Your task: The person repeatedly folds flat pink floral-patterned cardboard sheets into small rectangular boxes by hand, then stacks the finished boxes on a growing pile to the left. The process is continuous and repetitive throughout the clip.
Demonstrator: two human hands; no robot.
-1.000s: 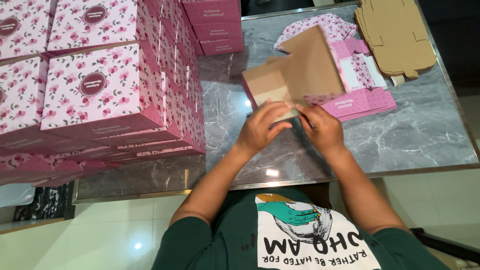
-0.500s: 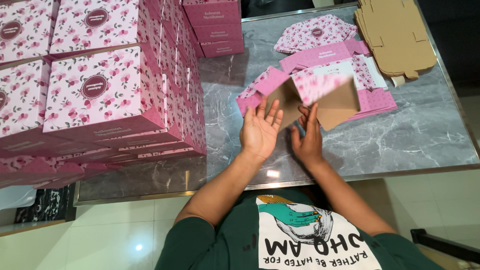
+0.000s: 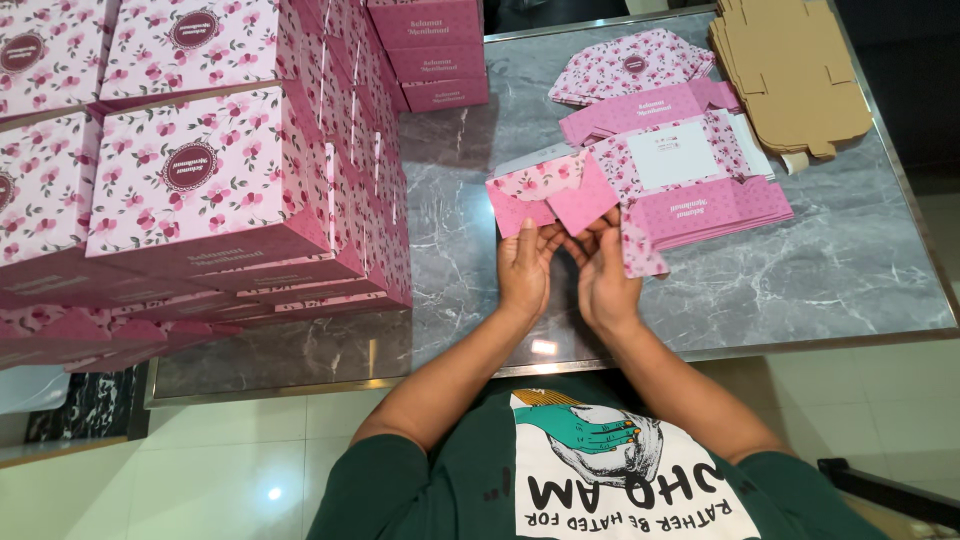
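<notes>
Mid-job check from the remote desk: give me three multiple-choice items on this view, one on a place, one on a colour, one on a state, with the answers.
1. Where does the stack of plain brown cardboard blanks lie on the grey marble table?
A. far right corner
B. near left corner
C. under the hands

2. What colour is the box blank that the hands work on?
A. blue
B. pink floral
C. plain white

3. How is that blank now?
A. closed box
C. torn in two
B. partly folded, flaps open

Answers: 1 A, it sits at the upper right edge. 2 B, pink with flowers. 3 B, the left hand and right hand hold its loose flaps.
</notes>
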